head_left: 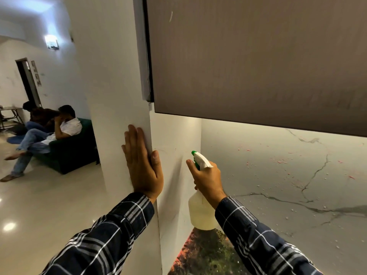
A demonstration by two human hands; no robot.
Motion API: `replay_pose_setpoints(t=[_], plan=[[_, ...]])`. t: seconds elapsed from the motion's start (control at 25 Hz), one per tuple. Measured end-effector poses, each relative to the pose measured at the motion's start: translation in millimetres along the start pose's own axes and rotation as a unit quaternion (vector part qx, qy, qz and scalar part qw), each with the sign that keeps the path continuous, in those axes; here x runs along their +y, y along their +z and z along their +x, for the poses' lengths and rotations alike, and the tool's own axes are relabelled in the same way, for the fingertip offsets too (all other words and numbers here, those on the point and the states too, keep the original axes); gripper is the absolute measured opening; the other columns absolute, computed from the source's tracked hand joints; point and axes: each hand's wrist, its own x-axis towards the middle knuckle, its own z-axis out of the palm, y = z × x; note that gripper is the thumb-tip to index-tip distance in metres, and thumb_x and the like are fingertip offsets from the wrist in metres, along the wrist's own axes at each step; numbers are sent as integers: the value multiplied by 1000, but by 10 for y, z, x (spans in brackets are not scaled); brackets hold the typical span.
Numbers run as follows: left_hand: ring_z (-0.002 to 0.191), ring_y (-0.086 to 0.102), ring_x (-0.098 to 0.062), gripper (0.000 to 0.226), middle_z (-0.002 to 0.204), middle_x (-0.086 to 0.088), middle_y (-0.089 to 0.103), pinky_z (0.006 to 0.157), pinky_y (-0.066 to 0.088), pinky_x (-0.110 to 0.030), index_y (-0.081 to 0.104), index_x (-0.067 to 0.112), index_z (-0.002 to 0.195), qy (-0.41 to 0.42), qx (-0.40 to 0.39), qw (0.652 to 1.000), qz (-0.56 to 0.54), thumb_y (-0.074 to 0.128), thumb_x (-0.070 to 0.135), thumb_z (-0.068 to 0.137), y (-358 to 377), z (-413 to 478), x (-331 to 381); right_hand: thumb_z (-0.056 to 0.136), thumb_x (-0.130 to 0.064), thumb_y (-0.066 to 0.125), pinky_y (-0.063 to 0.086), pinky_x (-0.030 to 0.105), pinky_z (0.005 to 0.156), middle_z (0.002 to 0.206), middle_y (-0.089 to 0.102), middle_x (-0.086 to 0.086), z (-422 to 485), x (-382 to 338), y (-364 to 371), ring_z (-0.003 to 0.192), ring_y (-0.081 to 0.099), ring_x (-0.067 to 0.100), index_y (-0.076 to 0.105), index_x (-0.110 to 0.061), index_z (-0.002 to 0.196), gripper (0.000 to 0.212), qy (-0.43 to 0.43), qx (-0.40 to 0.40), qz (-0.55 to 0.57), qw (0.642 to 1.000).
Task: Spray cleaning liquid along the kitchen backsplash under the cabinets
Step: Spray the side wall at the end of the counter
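Marble backsplash [278, 175] under cabinet [258, 56]; left grip [144, 167] released, flat on wall [119, 96]; right grip [208, 179] grasping spray bottle [200, 213]

White walls [111, 76], glossy pale floor [49, 205], dark green sofa [73, 153], lit wall lamp [52, 43].

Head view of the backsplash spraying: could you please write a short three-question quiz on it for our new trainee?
1. True or false: the left hand grips the translucent plastic spray bottle with green nozzle.
2. The left hand rests flat on: A) the white wall corner; B) a tap; C) a drawer.
3. Fill in: small specks of ___ colour dot the grey veined backsplash.

Key: 1 false, the right hand grips it; 2 A; 3 red.
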Motion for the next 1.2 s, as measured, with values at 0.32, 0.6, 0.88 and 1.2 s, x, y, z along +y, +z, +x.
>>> replay_pose_setpoints(t=[0.32,0.6,0.88,1.2], plan=[[160,14,-32,62,171,-11,16,130,8,-49,17,13,162,-2,-2,1000,-6,19,48,111,-15,3,11,90,-43,70,51,26,46,71,60,1,42,-27,10,48,54,12,63,-24,130,45,29,-67,15,997],[159,17,-34,61,171,-14,19,130,10,-49,17,14,162,-5,-3,1000,1,19,48,111,-31,15,51,88,-46,72,58,29,51,73,63,0,-265,19,118,53,58,11,56,-40,101,21,-9,-137,16,990],[160,12,-33,65,172,-16,13,131,8,-49,14,8,164,3,-14,1000,-6,19,46,111,-44,-1,72,86,-50,72,57,42,48,68,62,3,-283,330,-368,52,56,24,66,-35,95,18,4,34,15,999],[159,12,-38,62,171,-22,13,128,11,-60,17,-2,162,4,-12,1000,-5,32,24,108,-56,-8,71,94,-44,64,32,24,48,66,52,-3,-172,446,-1138,56,45,14,57,-17,78,33,-24,207,-112,972]])
